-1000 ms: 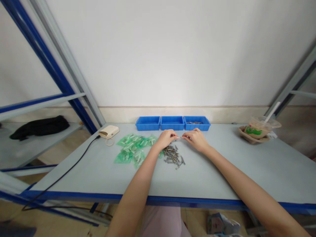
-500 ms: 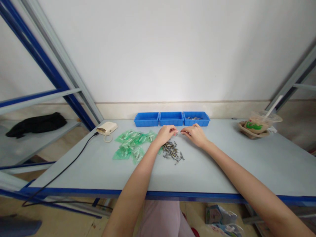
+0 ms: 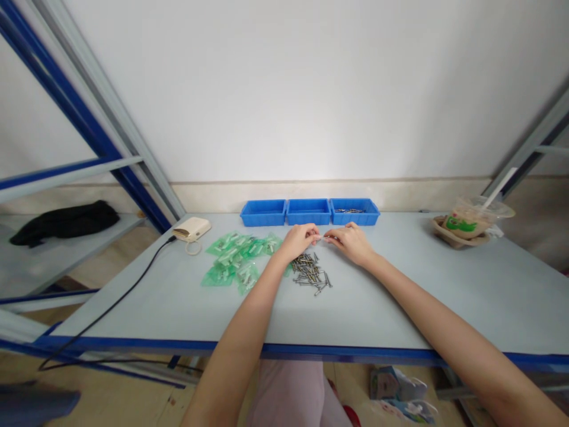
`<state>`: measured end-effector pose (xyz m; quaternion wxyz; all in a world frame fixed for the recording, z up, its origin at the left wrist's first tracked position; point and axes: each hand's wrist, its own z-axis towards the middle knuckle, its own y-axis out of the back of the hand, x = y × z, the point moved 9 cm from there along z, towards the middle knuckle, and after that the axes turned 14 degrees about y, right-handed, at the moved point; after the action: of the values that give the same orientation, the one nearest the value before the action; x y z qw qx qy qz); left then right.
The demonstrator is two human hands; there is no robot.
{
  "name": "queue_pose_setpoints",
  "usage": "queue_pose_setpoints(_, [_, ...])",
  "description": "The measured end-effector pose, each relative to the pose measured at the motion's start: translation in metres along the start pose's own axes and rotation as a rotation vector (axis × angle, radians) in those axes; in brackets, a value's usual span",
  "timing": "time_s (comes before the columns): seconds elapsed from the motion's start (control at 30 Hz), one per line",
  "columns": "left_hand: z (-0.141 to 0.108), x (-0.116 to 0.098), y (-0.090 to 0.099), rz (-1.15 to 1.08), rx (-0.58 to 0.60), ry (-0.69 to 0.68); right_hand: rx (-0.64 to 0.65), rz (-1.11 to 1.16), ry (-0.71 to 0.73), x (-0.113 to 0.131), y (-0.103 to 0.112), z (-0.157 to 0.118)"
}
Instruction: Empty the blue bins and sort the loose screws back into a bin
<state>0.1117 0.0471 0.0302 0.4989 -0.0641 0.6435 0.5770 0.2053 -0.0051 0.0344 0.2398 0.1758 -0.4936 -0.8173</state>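
Note:
My left hand (image 3: pixel 302 240) and my right hand (image 3: pixel 349 240) nearly meet over the table, fingertips pinched. A small pale piece (image 3: pixel 322 238) bridges the two sets of fingertips; its kind is too small to tell. Just below my left hand lies a loose pile of metal screws (image 3: pixel 310 274), several of them spread toward the front. To the left are several green plastic bags (image 3: pixel 235 258) with small pale and metallic pieces inside. My left forearm covers part of the bags' right side.
Three blue bins stand in a row at the wall: left (image 3: pixel 264 220), middle (image 3: pixel 308 220) and right (image 3: pixel 355 219), the right one holding metal pieces. A white device (image 3: pixel 193 228) with a black cable (image 3: pixel 128 292) sits left. A drink cup (image 3: pixel 466 220) stands in a brown holder (image 3: pixel 460 239) at right.
The fingertips of my two hands have come closer together, and the pale piece now spans the gap between them. The camera view has shifted slightly.

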Motion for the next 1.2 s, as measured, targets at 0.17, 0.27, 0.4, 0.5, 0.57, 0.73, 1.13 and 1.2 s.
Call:
queue_pose_setpoints(0.17, [-0.001,-0.001,-0.001,0.036,-0.019,0.027,-0.053,0.020,0.015,0.001,0.002,-0.001])
queue_pose_setpoints(0.27, [-0.002,-0.004,-0.004,0.043,0.007,0.035,-0.051,0.020,0.012,-0.001,0.000,-0.002])
queue_pose_setpoints(0.4, [-0.003,-0.006,-0.004,0.017,0.020,0.029,-0.037,0.023,0.005,-0.004,-0.001,-0.002])
queue_pose_setpoints(0.5, [-0.003,-0.007,0.000,0.028,-0.012,0.017,-0.029,0.033,0.003,-0.004,-0.001,-0.003])
queue_pose_setpoints(0.57, [-0.004,-0.008,0.001,0.045,-0.024,0.016,-0.027,0.039,0.008,-0.002,-0.002,-0.002])
queue_pose_setpoints(0.73, [-0.004,-0.008,-0.001,0.071,-0.020,0.019,-0.044,0.053,0.016,0.000,0.000,-0.001])
queue_pose_setpoints(1.13, [-0.008,-0.018,0.002,0.129,-0.045,-0.009,-0.047,0.062,0.005,-0.003,0.001,-0.002])
queue_pose_setpoints(1.2, [-0.007,-0.017,0.001,0.129,-0.044,-0.006,-0.048,0.054,0.015,-0.002,0.001,-0.001])
